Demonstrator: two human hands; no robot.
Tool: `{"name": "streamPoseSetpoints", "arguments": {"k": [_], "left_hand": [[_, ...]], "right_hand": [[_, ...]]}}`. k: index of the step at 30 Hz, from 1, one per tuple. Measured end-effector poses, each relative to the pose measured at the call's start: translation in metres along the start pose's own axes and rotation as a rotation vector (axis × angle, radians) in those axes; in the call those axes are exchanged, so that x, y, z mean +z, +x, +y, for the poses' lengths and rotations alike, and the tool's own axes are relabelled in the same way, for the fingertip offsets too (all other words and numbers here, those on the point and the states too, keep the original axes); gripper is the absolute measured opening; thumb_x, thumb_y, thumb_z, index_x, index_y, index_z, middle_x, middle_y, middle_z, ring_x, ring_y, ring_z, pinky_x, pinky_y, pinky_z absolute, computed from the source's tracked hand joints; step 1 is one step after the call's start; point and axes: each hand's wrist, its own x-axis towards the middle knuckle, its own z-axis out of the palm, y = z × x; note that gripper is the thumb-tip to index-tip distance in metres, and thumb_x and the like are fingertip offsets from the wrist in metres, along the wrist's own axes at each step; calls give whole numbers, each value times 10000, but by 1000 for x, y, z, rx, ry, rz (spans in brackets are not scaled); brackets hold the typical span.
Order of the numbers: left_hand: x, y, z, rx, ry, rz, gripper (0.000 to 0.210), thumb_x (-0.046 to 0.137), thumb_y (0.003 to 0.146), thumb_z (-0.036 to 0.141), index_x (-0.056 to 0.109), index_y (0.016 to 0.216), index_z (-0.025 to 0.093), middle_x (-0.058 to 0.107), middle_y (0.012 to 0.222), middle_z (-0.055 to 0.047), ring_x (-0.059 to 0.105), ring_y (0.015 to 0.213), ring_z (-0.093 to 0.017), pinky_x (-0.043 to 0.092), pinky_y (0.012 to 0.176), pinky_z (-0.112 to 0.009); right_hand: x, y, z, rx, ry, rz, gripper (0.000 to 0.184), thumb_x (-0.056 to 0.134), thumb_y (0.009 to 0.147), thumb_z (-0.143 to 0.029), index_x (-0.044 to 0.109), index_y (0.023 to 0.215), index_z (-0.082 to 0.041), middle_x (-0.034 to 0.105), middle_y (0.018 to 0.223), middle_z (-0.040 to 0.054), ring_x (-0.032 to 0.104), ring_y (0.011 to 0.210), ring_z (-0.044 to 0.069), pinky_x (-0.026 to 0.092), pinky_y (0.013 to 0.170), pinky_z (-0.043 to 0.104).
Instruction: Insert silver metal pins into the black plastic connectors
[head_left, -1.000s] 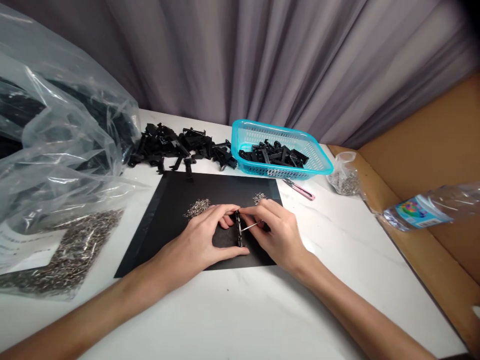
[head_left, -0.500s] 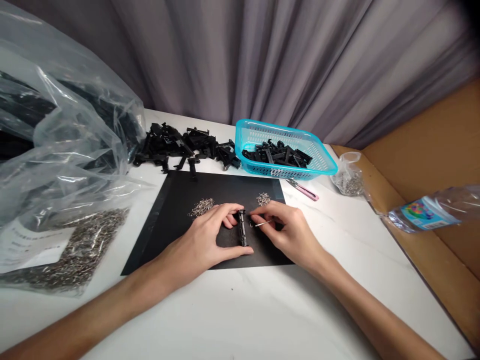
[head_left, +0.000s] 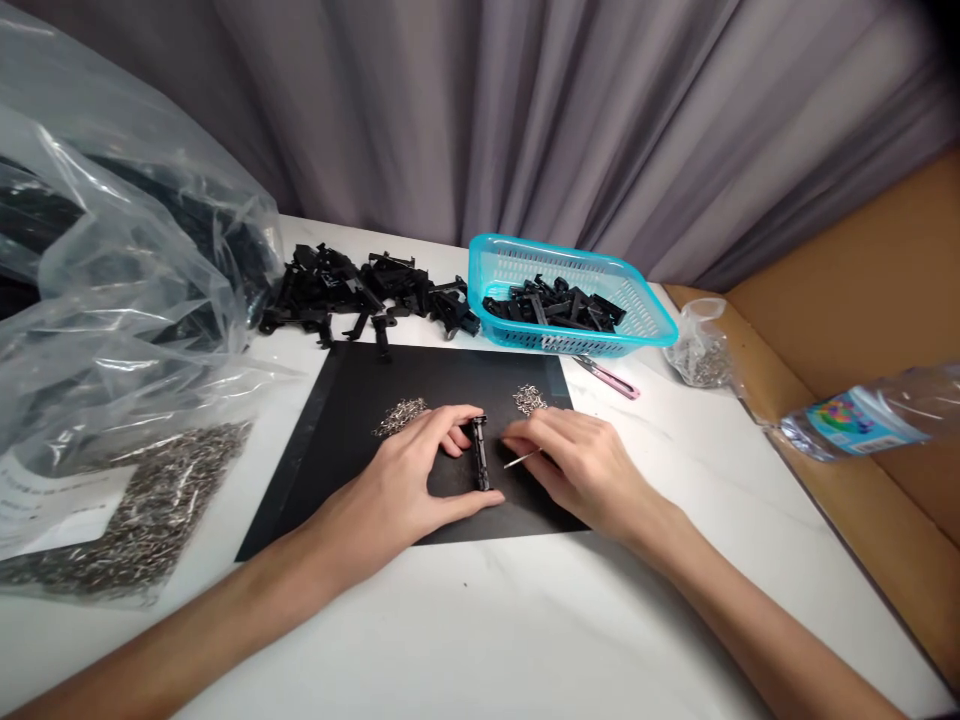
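My left hand (head_left: 405,465) grips a narrow black plastic part (head_left: 481,455) by its two ends, thumb at the near end and fingers at the far end. To the right of it, my right hand (head_left: 574,455) is closed on a thin metal rod-like tool (head_left: 520,459), its tip pointing at the part with a small gap between. Both hands are over a black mat (head_left: 315,470). A pile of small metal pieces (head_left: 403,414) lies beyond my left hand, and a smaller pile of metal pieces (head_left: 529,400) beyond my right.
A blue basket (head_left: 660,325) holds several black parts. Loose black parts (head_left: 337,285) are heaped left of it. Pink-handled scissors or cutters (head_left: 611,378), a small bag (head_left: 701,350), and a bottle (head_left: 855,420) stand right. Large clear bags (head_left: 150,260) and a bag of metal pieces (head_left: 172,500) fill the left.
The metal tool's tip has dropped slightly and my right hand has turned a little more palm-down. My left hand still grips the black part. The view has shifted slightly.
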Motion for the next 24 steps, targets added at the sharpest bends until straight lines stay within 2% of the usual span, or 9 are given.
{"name": "streamPoseSetpoints", "arguments": {"k": [3, 5, 12, 18, 24], "left_hand": [[-1, 2, 0, 19, 24, -4, 661, 840, 752, 545, 587, 1298, 274, 689, 1024, -20, 694, 951, -223, 603, 903, -386], [-2, 2, 0, 29, 34, -10, 657, 831, 766, 544, 581, 1310, 275, 686, 1029, -17, 687, 958, -222, 598, 911, -387], [-4, 1, 3, 53, 51, -15, 635, 795, 811, 536, 579, 1354, 287, 669, 1049, -19, 674, 975, -216, 581, 933, -386], [-7, 0, 6, 43, 51, -53, 649, 775, 829, 547, 556, 1381, 284, 660, 1113, -39, 665, 1006, -226, 576, 946, -398], [-12, -2, 12, 43, 80, -106, 581, 773, 854, 469, 543, 1362, 303, 639, 1233, -46, 639, 1117, -260, 562, 992, -425]], "right_hand": [[-1, 2, 3, 154, 155, 62, 148, 506, 1050, -201, 653, 1036, -185, 678, 935, 47, 635, 803, 151, 498, 713, 275], [-1, 2, 5, 206, 215, 73, 119, 542, 1025, -174, 660, 1018, -189, 675, 955, 41, 638, 804, 142, 501, 705, 262], [7, 2, 2, 255, 250, 118, 132, 531, 1010, -137, 650, 1020, -194, 672, 981, 41, 637, 780, 140, 513, 693, 264], [13, 5, 0, 217, 234, 129, 148, 513, 1007, -109, 628, 1036, -196, 656, 1008, 55, 648, 820, 159, 555, 746, 289], [18, 3, 2, 170, 234, 123, 250, 487, 1032, -118, 642, 1213, -192, 639, 1073, 92, 680, 937, 194, 601, 835, 351]]}}
